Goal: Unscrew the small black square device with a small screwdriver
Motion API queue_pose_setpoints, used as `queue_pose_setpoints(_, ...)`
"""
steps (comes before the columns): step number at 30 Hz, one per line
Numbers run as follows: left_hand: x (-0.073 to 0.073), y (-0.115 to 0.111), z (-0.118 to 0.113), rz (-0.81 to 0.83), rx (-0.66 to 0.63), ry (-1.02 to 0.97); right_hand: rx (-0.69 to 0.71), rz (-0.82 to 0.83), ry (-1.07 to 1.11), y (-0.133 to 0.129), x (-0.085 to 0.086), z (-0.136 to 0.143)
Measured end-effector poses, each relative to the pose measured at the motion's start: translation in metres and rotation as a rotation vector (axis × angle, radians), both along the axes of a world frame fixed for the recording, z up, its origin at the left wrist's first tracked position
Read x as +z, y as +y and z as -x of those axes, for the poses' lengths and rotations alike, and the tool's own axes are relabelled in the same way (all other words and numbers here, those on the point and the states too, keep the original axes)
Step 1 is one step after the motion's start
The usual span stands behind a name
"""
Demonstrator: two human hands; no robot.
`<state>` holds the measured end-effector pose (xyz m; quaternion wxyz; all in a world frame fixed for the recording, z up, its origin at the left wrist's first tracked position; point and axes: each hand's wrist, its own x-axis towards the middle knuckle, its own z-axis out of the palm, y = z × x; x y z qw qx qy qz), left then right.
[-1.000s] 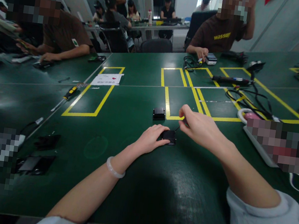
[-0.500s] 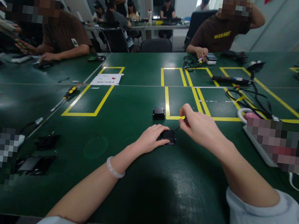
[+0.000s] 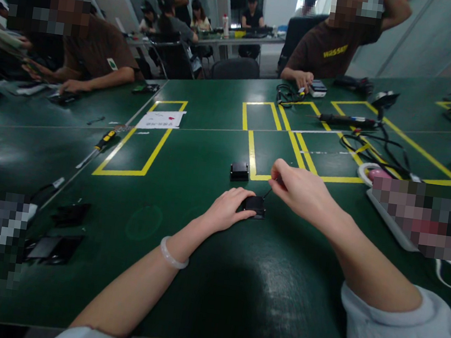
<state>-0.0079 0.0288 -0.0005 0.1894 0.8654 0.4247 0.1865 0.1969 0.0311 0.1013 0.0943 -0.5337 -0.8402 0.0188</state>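
My left hand (image 3: 226, 209) rests on the green table (image 3: 178, 273) and grips a small black box (image 3: 254, 205) from its left side. My right hand (image 3: 303, 193) hovers just above and to the right of that box, fingers pinched around a thin dark tool whose tip points down at the box top. A second small black box (image 3: 239, 171) sits apart on the table, a little farther away, beside a yellow tape line (image 3: 252, 156).
A screwdriver with a yellow-black handle (image 3: 102, 143) lies at the left, near a white paper (image 3: 161, 119). Black parts (image 3: 53, 246) lie at the near left. Cables (image 3: 378, 147) and a white tray (image 3: 392, 224) fill the right. Other people sit across the table and to the left.
My right hand has shifted slightly up and down above the box. The left hand and both boxes have not moved. The person across has raised an arm.
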Motion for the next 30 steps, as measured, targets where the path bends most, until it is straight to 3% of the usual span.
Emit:
queue_pose_setpoints(12, 0.0006, -0.0005, -0.0006, -0.003, -0.008, 0.002, -0.002, -0.005, -0.107, -0.0012, 0.0000, 0.0046)
queue_pose_setpoints(19, 0.0005, 0.0005, -0.0004, 0.003, -0.008, 0.007, 0.061, -0.021, -0.021, -0.0043, -0.0028, 0.0033)
queue_pose_setpoints(30, 0.0013, 0.0001, -0.0002, 0.008, -0.004, 0.006, 0.016, 0.000, -0.024, -0.0032, 0.0000, 0.0032)
